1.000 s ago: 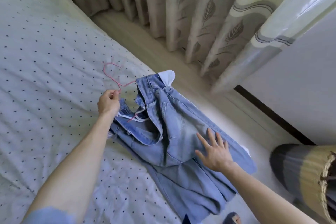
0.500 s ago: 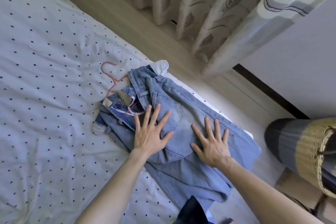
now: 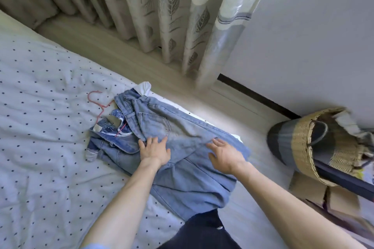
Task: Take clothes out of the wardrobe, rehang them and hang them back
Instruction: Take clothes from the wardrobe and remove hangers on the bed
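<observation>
A: At the edge of the bed (image 3: 40, 147), the jeans (image 3: 182, 133) lie rumpled, with the pink hanger (image 3: 95, 98) at their ten o'clock.

B: Hands?

A: The left hand (image 3: 154, 150) has its fingers bent into the denim; I can't tell if it's pinching or pressing. The right hand (image 3: 226, 157), at its three o'clock, is spread loosely, fingertips on a fold.

B: Denim's probably heavy, floppy and grippy. I'd take the waistband (image 3: 126, 105).

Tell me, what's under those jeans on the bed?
A pink hanger, its hook poking out, and the dotted bedspread. The jeans hide most of the hanger's body.
</observation>
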Tool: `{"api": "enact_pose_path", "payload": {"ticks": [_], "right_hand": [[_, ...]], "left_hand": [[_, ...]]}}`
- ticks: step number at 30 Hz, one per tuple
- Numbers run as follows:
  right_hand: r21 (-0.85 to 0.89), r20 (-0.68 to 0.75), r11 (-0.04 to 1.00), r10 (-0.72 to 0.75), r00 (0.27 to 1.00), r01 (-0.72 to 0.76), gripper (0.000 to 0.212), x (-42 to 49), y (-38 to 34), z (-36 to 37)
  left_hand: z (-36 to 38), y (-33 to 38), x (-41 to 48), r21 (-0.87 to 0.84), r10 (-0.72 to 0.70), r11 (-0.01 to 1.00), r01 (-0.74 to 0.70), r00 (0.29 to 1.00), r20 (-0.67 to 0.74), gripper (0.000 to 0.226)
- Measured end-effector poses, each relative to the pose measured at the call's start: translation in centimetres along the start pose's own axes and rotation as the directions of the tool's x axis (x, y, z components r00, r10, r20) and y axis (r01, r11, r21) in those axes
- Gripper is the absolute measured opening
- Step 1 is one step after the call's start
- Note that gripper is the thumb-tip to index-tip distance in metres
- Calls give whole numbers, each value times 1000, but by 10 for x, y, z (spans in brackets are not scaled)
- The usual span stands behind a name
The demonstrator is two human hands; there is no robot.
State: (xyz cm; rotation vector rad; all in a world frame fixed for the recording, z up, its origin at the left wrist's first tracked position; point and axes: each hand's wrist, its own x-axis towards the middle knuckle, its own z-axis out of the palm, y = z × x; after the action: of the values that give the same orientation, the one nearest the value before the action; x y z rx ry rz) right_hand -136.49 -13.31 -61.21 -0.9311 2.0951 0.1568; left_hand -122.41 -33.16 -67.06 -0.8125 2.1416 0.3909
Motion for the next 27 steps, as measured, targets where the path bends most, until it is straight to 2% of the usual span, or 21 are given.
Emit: {"api": "enact_pose_path", "payload": {"ticks": [3,7,10,12,14,16,19,21,22,25,27], "right_hand": [[146,-121,989,39,992,-21,46,-69,31,1],[300,-287,951,162,944,-72,43,-166,81,6],[377,-438,921,275,856,-103,41,-242,115,17],[414,-515,902,341,787,-120,40,-297,134,32],[466,-595,875,420,685,-132,37,-352,149,55],[556,-635,815,542,550,-162,35,-407,158,85],[711,-598,675,729,334,-200,32,-484,165,138],[794,-539,567,824,175,-222,30,-532,169,170],[829,-501,509,860,100,-232,29,-556,171,185],[889,-414,382,906,-87,-251,28,-622,173,228],[911,-366,314,915,-171,-267,30,-661,174,253]], "left_hand": [[-14,40,-41,-6,121,993,-121,992,37,60],[-47,112,-94,37,298,954,-296,952,-67,56],[-62,175,-144,172,476,875,-452,867,-145,50],[-60,220,-184,270,595,795,-543,786,-169,47],[-54,265,-227,365,714,688,-628,677,-180,45],[-45,312,-273,447,832,541,-712,529,-164,44],[-23,381,-346,515,965,263,-816,234,-121,36],[-1,426,-396,527,994,81,-846,31,-103,29],[13,446,-420,518,996,6,-855,-42,-80,28],[60,499,-484,497,979,-187,-847,-205,19,32],[90,528,-521,497,958,-276,-823,-275,78,35]]}}
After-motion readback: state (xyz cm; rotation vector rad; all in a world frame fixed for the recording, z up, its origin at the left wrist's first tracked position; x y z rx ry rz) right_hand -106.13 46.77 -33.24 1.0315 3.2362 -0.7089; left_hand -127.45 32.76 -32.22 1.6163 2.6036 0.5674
